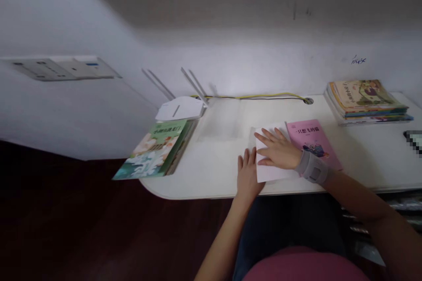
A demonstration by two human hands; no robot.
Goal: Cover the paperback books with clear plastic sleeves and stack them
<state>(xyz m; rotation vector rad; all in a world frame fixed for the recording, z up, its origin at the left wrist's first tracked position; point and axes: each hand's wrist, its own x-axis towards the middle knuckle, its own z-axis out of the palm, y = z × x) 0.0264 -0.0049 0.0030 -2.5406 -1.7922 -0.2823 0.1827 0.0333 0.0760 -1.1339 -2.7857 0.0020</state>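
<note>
A pink book (pixel 313 140) lies on the white desk (pixel 211 171) with its cover turned open, showing a white inside page (pixel 268 173). My right hand (pixel 278 149), a grey band on its wrist, lies flat on that white page with fingers stretched out. My left hand (pixel 248 175) rests flat on the desk at the page's left edge, fingers together and extended. Neither hand grips anything.
A stack of green-covered books (pixel 154 149) overhangs the desk's left end. Behind it sits a white router (pixel 181 107) with antennas. A yellow cable (pixel 260 95) runs along the wall. Another book stack (pixel 367 101) stands at the back right. Wall sockets (pixel 62 68) are on the left.
</note>
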